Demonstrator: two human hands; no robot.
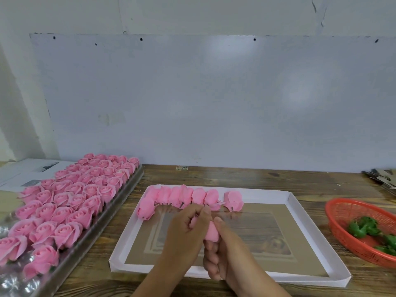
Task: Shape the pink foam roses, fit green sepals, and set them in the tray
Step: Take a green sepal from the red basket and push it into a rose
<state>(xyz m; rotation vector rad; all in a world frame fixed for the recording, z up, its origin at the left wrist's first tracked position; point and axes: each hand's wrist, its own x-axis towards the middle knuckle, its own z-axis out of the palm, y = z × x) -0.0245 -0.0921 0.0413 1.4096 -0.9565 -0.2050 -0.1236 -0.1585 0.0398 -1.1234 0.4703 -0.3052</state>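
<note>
Both of my hands hold one pink foam rose [211,232] above the white cardboard tray [297,213]. My left hand [188,230] pinches its upper end with fingers and thumb. My right hand [218,254] wraps around the lower part from underneath, thumb on the bud. Along the far side of the white tray lies a row of several pink roses [186,197] on their sides. Green sepals [364,227] sit in a red plastic basket [342,211] at the right.
A long metal tray [120,202] at the left is packed with several finished pink roses [70,196]. Newspaper [27,170] lies behind it. Dark tools [381,176] lie at the far right of the wooden table [257,179]. A pale wall stands close behind.
</note>
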